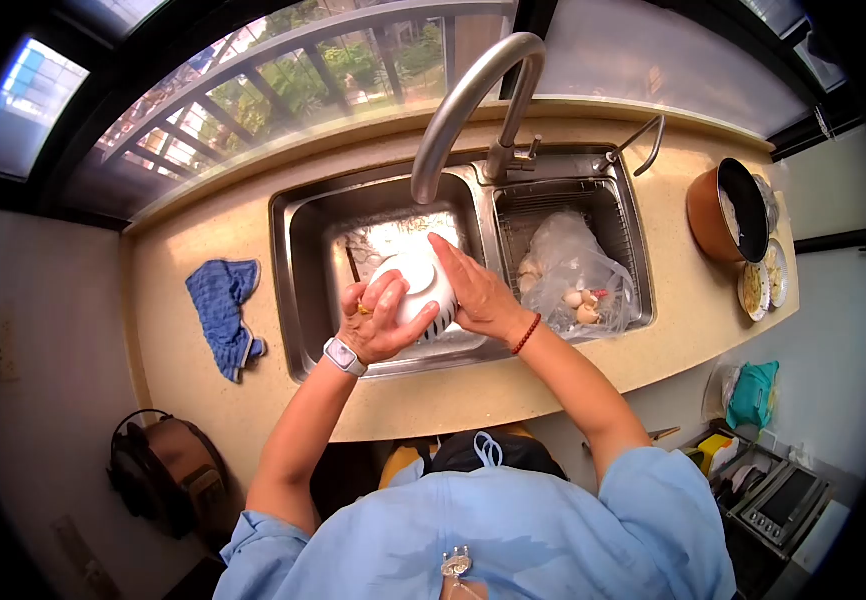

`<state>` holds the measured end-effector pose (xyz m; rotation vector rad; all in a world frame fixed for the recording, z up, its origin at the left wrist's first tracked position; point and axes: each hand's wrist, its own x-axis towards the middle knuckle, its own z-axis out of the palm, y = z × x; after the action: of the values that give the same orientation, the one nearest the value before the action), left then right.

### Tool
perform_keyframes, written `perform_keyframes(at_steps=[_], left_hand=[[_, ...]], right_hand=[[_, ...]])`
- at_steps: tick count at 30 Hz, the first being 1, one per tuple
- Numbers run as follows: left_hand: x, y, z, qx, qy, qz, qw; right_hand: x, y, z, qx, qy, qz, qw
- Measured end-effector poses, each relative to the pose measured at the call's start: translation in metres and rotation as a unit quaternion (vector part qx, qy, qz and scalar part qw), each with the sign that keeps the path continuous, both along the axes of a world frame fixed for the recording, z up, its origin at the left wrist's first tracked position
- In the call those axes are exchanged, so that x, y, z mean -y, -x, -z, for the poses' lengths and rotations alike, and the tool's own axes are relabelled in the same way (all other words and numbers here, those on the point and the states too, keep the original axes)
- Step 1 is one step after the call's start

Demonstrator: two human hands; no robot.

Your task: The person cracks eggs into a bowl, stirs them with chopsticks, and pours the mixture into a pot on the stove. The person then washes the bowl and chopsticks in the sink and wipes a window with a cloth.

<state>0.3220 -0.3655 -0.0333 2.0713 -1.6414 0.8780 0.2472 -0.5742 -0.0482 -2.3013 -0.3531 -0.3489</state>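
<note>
A white bowl [423, 290] with dark stripes on its side is turned bottom up over the left sink basin [305, 270]. My left hand [381, 328] grips it from the left, fingers over its base and thumb along the near side. On the other side my right hand [485, 298] presses against the bowl, its fingers pointing up and away. Between them, both hands hold the bowl. Above and beyond it arches the metal faucet [443, 120]. Wet patches and small bits show on the basin floor.
In the right basin, a clear plastic bag [563, 250] with eggshells lies in a wire rack. A blue cloth [223, 310] is on the counter at left. An orange-brown pot [708, 212] and small dishes [755, 290] stand at right. A rice cooker [168, 470] sits lower left.
</note>
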Motion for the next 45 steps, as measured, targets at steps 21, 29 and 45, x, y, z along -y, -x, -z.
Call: perform_keyframes(at_steps=[21, 29, 45], left_hand=[[-0.129, -0.011, 0.071, -0.237, -0.122, -0.4, 0.877], [-0.162, -0.044, 0.104, -0.325, -0.047, -0.444, 0.834], [-0.054, -0.049, 0.257, -0.638, -0.163, -0.543, 0.521]], right_hand=[[0.188, 0.2, 0.007, 0.012, -0.422, 0.606, 0.674], [0.342, 0.319, 0.109, -0.051, -0.637, 0.577, 0.509], [0.363, 0.33, 0.119, -0.055, -0.701, 0.563, 0.435]])
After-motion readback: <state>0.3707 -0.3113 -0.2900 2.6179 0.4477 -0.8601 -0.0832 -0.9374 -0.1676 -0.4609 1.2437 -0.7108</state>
